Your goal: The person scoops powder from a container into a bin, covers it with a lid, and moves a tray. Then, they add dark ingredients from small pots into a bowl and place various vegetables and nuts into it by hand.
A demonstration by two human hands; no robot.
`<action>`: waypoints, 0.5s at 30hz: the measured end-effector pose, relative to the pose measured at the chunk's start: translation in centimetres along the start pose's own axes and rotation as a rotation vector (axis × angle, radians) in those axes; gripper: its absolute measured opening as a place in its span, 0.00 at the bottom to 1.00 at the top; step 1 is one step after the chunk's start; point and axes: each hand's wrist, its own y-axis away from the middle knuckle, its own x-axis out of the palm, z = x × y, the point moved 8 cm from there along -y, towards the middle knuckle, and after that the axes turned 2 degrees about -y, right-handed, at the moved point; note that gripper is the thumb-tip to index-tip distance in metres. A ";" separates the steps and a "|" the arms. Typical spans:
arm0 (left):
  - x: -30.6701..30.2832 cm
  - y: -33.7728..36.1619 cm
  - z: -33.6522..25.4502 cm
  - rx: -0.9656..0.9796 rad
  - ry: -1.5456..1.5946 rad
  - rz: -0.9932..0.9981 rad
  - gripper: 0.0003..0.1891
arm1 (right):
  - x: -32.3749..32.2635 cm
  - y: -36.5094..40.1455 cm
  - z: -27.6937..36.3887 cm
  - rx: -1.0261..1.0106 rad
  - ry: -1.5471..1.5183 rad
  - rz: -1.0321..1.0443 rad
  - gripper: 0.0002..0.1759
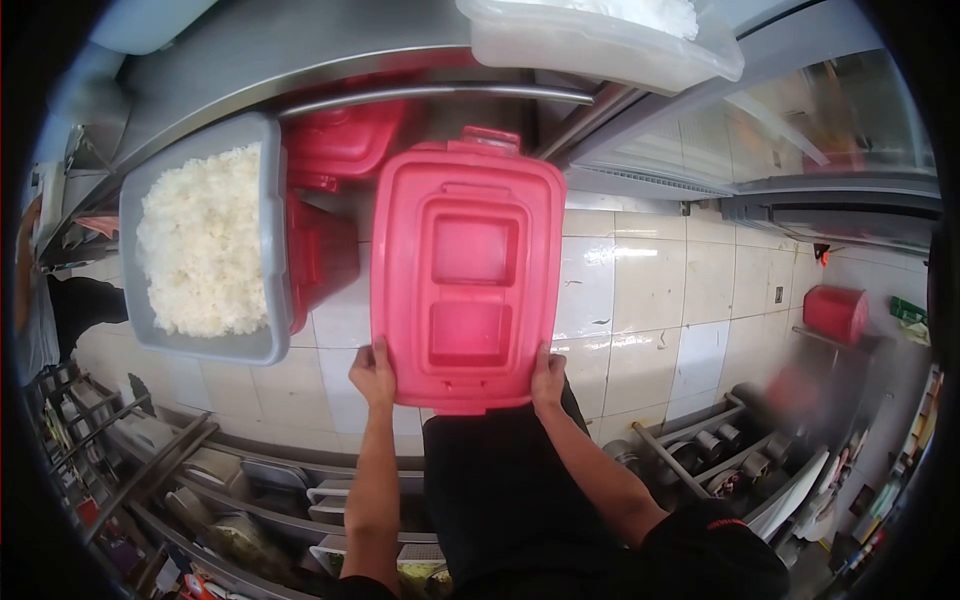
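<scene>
A red plastic bin lid [540,270] with two rectangular recesses lies in front of me, a latch at its far end. Whether a bin sits beneath it is hidden. My left hand [373,375] grips its near left edge, thumb on top. On the near right edge, my right hand [548,377] holds it the same way. To the left stands a grey tub [272,230] heaped with white cooked rice [205,245]. That tub rests on or against a red bin [318,255].
Another red lidded bin [340,140] is under the steel counter [290,45]. A translucent container [590,45] with white contents sits at the counter's edge. Glass-fronted cabinets [800,120] stand right. Metal racks [250,480] with trays and pans run behind me. Another person's dark shoe [88,310] shows left.
</scene>
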 end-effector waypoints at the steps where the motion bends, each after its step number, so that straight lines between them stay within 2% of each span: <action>1: 0.5 -0.9 -0.1 0.026 -0.035 -0.017 0.19 | 0.6 -0.4 0.3 -0.022 0.011 -0.007 0.36; 3: 1.0 -2.0 0.0 0.043 -0.074 -0.029 0.18 | 1.6 -0.6 0.2 -0.029 0.001 -0.023 0.37; 5: 0.6 -2.2 -1.6 0.252 -0.221 -0.099 0.16 | 2.0 -1.1 -0.4 -0.028 0.057 0.014 0.39; 9: 1.0 -1.4 -1.3 0.199 -0.314 -0.139 0.14 | 2.3 -2.8 -2.3 -0.054 0.141 0.040 0.39; 11: 1.4 -1.1 0.1 0.031 -0.277 -0.080 0.16 | 2.8 -3.7 -3.3 0.077 0.161 0.192 0.34; 12: 1.4 -0.9 0.7 0.023 -0.270 -0.088 0.16 | 2.6 -3.9 -2.5 0.068 0.169 0.197 0.34; 14: 0.6 0.3 3.5 -0.087 -0.180 -0.185 0.23 | -0.1 -3.2 5.3 -0.461 0.320 -0.149 0.31; 15: 0.5 1.8 5.7 -0.273 -0.110 -0.119 0.33 | -0.1 -3.5 9.2 -0.572 0.289 -0.137 0.32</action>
